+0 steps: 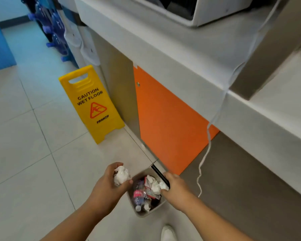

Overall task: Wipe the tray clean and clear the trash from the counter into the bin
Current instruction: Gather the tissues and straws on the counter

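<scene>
Trash [147, 190] fills the bin [143, 214]. Left hand [109, 181], just left of the bin, curls round a crumpled tissue [122, 174]; right hand [174, 186], over its right rim, grips a black stick [159, 173].

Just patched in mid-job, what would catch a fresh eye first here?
The yellow wet-floor sign stands out, propped on the floor against the counter, beside a bright orange panel. Low in the frame, both hands are at the trash-filled bin: the left hand grips crumpled white paper, the right hand a thin black stick.
</scene>
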### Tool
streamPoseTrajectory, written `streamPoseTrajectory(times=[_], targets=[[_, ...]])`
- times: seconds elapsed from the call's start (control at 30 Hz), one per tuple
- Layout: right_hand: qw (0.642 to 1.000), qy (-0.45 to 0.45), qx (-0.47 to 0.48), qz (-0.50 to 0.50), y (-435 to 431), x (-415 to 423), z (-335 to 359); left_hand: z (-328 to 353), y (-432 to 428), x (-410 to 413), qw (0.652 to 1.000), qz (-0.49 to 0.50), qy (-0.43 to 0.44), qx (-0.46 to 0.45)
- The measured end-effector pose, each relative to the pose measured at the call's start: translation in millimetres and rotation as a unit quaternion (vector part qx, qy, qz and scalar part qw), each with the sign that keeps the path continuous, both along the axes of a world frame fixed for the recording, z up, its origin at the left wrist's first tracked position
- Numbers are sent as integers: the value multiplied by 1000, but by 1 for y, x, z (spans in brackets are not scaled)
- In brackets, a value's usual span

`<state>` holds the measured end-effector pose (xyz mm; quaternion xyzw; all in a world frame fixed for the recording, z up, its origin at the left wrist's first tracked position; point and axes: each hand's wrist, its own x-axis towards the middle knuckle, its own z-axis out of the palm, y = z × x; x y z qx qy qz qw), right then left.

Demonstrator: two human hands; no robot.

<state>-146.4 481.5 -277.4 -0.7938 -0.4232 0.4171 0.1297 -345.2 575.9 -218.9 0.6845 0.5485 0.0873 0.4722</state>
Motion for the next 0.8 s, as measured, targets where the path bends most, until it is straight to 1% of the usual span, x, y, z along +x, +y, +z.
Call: streamPoseTrajectory(times=[0.17,0.3,0.4,0.47,0.67,0.8], targets=[[1000,-1,-30,5,29,-7,-87,-62,11,-5,999,45,16,-18],[1000,0,-3,10,48,-12,-135,-105,15,-3,997,60,17,-41],[998,10,50,-32,57,-14,-157,-128,18,-1,996,73,16,-52],[996,3,68,-55,59,-13,-169,-139,19,-2,995,78,19,-58],[998,-8,53,-43,34,-7,-201,-160,10,-6,993,84,34,-70],[996,39,41,-72,17,-9,-217,-170,4,-6,993,79,35,-82]])
